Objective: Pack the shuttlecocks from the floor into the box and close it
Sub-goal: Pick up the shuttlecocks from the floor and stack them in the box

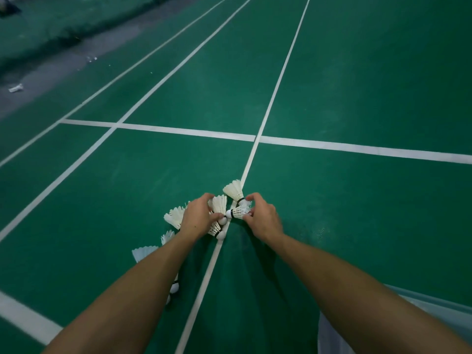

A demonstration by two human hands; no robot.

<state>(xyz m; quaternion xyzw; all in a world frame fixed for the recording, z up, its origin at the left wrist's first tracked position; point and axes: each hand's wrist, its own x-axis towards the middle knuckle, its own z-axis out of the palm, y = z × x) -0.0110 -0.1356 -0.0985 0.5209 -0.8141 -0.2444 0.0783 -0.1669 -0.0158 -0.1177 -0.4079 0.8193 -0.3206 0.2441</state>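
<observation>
left hand [198, 215] grips feathered shuttlecocks [219, 204]; right hand [263, 215] pinches another [237, 213]

We reach both bare arms forward and down, forearms entering from 7 and 5 o'clock and converging toward the centre. Our left hand [198, 215] sits at about 11 o'clock from our right hand [263, 217], backs of both turned up toward us. The left hand's fingers curl downward, thumb [215, 216] pointing toward 3 o'clock, gripping a shuttlecock [219, 209]. The right hand's fingers are bent, its forefinger [251, 196] arched toward 10 o'clock and thumb tucked below, pinching the feathers of another shuttlecock [238, 212]. The two hands are near each other, not touching. Both wrists are straight.
</observation>
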